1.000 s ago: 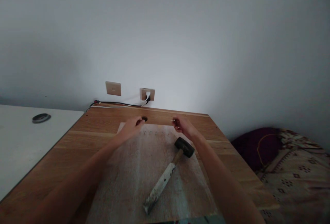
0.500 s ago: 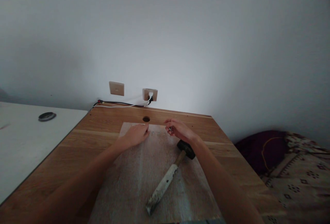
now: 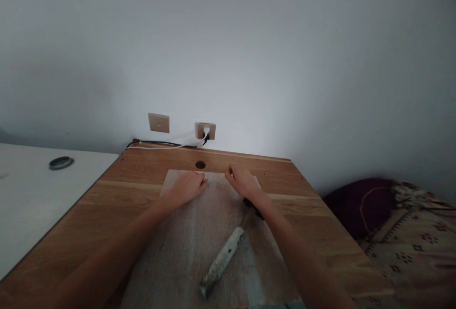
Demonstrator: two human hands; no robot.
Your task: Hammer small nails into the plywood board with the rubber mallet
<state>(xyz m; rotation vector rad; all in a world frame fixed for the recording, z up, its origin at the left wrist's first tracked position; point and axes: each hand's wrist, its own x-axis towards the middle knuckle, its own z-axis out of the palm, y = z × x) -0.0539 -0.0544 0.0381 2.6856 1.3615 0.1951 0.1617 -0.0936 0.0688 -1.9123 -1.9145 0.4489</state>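
My left hand (image 3: 188, 186) rests at the far left part of a worn wooden board (image 3: 199, 233), knuckles up and fingers curled. Whatever its fingers hold is hidden. Small marks or bits, too small to name, show on the board just right of it. Across a narrow gap, my right hand (image 3: 242, 182) is closed above the board's far right part, its palm turned down. What it holds cannot be seen now. A hammer (image 3: 225, 257) with a paint-stained handle lies slantwise on the board; my right wrist partly covers its dark head.
The board lies on a wooden table (image 3: 117, 204) with a round hole (image 3: 200, 164) near the wall. Cables run to a wall socket (image 3: 205, 131). A white table (image 3: 32, 204) holding a dark roll (image 3: 61, 163) stands left. Patterned fabric (image 3: 409, 252) lies right.
My right hand has turned palm down, hiding the small shiny metal thing seen in its fingers before. My left hand has barely moved. The view has shifted slightly.
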